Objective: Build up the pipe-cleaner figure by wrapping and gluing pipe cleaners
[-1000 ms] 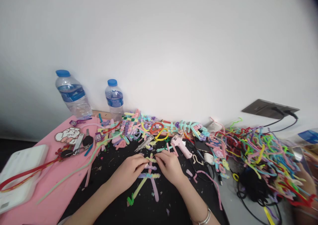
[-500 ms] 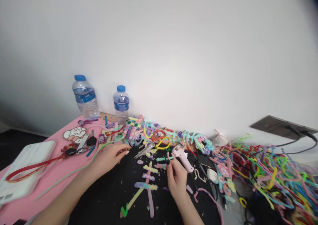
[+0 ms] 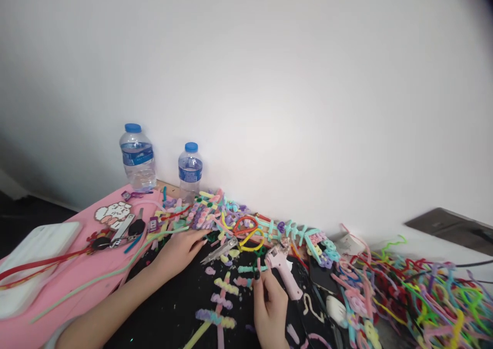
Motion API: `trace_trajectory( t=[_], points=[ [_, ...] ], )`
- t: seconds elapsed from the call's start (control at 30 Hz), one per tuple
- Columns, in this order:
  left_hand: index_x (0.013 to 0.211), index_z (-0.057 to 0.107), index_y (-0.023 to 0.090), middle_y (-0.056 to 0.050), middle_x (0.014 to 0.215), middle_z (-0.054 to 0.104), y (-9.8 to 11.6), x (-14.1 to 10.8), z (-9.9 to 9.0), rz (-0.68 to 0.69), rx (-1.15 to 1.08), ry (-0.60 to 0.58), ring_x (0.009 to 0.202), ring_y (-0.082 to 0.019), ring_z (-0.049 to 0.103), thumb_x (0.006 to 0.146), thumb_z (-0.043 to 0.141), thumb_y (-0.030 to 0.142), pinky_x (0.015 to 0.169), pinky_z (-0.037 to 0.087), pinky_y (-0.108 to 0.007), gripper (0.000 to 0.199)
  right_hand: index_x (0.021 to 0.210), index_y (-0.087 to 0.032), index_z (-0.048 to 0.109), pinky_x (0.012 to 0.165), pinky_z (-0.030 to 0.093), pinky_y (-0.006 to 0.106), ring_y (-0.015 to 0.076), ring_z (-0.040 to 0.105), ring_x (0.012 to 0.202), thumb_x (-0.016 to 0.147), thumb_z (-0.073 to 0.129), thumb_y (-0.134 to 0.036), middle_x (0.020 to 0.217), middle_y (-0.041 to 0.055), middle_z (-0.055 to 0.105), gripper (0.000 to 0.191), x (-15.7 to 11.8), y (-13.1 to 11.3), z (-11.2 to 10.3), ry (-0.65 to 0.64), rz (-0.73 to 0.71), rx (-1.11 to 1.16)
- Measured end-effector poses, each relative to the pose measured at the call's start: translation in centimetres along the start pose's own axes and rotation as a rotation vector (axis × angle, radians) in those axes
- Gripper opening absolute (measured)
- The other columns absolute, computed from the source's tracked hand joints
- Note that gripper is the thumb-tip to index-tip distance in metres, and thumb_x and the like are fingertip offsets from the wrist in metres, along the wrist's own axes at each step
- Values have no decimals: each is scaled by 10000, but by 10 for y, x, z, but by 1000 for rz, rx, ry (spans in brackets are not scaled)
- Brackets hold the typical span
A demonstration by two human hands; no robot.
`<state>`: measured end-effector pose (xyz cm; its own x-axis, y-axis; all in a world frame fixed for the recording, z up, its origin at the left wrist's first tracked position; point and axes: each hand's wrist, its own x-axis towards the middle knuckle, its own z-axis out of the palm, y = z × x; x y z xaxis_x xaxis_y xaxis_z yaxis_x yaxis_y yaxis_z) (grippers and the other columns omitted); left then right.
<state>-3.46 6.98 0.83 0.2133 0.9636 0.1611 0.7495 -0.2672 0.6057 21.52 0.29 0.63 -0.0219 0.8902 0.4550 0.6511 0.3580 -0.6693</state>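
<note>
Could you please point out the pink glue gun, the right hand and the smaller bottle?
Pink glue gun [image 3: 285, 273], head view: on its handle.
Right hand [image 3: 271, 304], head view: on its middle.
Smaller bottle [image 3: 190, 174], head view: on its label.

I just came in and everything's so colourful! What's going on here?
A person has both hands over a black work surface. The left hand is at the edge of a pile of fuzzy pieces. The right hand is curled by a short pink piece; I can't tell if it's pinched. A fuzzy figure with crossbars lies between them, untouched, and a pink glue gun lies near the right hand.
</note>
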Motion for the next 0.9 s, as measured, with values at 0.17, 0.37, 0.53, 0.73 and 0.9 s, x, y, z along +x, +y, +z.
trace_trajectory(
  t=[0.17,0.37,0.53,0.73,0.9],
  points=[
    [914,659,210,-41,803,706,8,1,0,-13,61,-20,743,-222,645,843,463,239,652,441,-271,210,613,-214,316,464,301,225,118,370,498,917,385,-221,553,-36,354,312,0,-1,1,13,-14,-26],
    [763,517,196,13,623,555,12,2,-4,-58,76,-107,615,-183,538,810,505,233,560,305,-244,60,616,-205,332,458,298,205,103,370,496,915,402,-214,552,-42,365,308,1,3,2,32,-20,2],
    [772,478,192,6,685,550,7,1,-9,-59,-31,-149,646,-181,526,789,547,240,576,310,-240,87,622,-201,345,466,299,201,99,375,503,920,408,-223,561,-41,374,306,1,6,2,27,6,20],
    [1057,581,184,-5,720,526,-2,1,-10,-67,-117,-165,641,-176,506,820,538,287,599,361,-248,262,616,-202,336,467,290,209,102,371,505,929,401,-244,559,-38,369,322,-1,7,2,12,36,23],
    [1236,511,193,-6,748,523,-5,-2,-13,-58,-147,-190,608,-155,484,849,510,286,576,376,-236,397,620,-200,346,466,300,205,99,372,502,929,409,-249,564,-39,363,320,0,7,1,13,32,39]
  ],
)
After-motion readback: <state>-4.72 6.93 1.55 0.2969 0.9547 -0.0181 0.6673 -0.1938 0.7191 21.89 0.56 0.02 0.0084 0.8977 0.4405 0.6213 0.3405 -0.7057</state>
